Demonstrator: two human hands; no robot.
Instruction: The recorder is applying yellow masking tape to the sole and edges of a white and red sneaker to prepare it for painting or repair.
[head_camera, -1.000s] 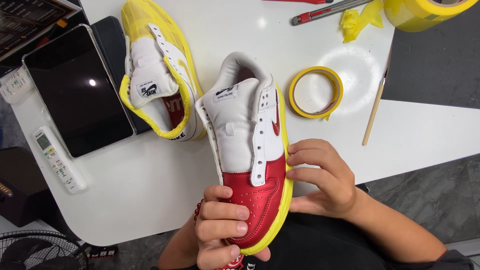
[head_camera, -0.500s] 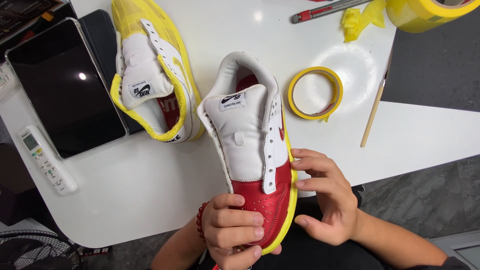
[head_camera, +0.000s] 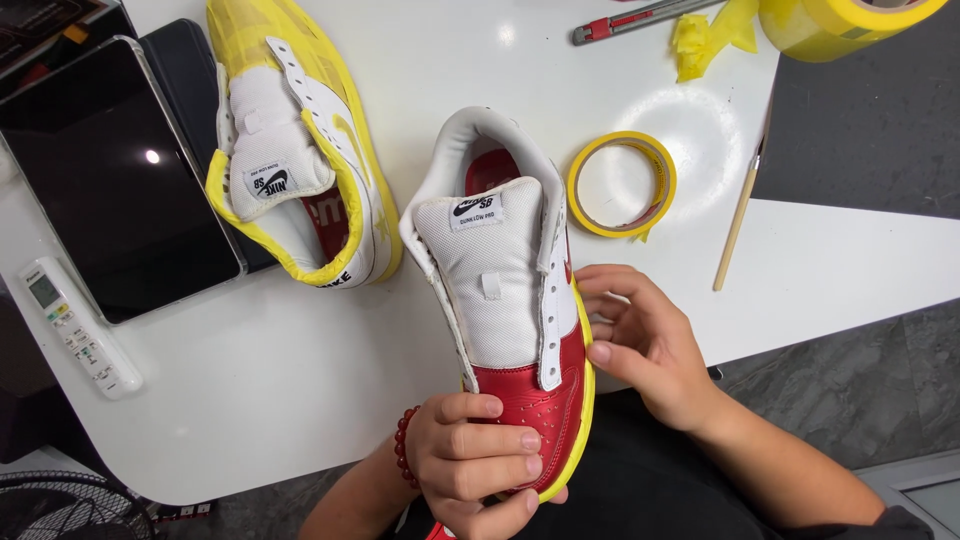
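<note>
Dark tablet screen (head_camera: 120, 180) — white remote (head_camera: 78, 327) beside.

The person is wearing a dark red beaded bracelet (head_camera: 402, 447) on the left wrist, both forearms are showing bare, and dark clothing (head_camera: 640, 480) is covering the lap.

You're at a hobby craft corner in a home, set up for repainting shoes. The white tabletop (head_camera: 300, 400) carries rolls of yellow masking tape (head_camera: 621, 184), a thin paintbrush (head_camera: 741, 218), a utility knife (head_camera: 640, 18) and a tape-wrapped sneaker (head_camera: 300, 150). A tablet (head_camera: 110, 180), an air-conditioner remote (head_camera: 78, 326) and a floor fan (head_camera: 60, 510) suggest a living space.
</note>
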